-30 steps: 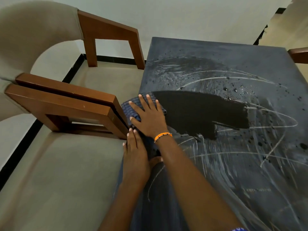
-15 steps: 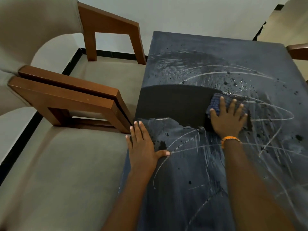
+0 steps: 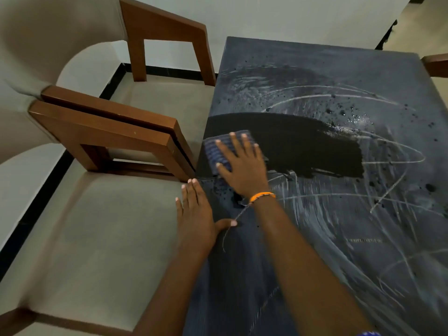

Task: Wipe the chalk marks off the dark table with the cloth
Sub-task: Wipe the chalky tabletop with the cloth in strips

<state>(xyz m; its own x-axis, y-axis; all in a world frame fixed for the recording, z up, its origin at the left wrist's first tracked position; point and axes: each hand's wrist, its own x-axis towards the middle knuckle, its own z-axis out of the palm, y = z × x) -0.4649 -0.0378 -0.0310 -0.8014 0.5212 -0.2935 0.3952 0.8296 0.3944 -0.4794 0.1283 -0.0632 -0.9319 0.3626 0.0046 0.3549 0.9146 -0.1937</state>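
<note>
At the left edge of the worktop (image 3: 315, 238), the right hand (image 3: 242, 166) lies flat on the cloth (image 3: 217, 151), fingers spread and nothing gripped.

The palm and splayed fingers press the blue cloth against the dark surface rather than closing round it; the cloth looks soft, thin and damp, so it should be light, limp and apt to bunch or slip out from under the hand unless the pressure stays broad over its middle. It sits at the near-left end of a wet, clean black band (image 3: 303, 144). The left hand (image 3: 196, 219) rests open on the worktop's left edge, thumb on top, holding nothing. White chalk marks (image 3: 351, 202) cover the surface nearer and to the right.
</note>
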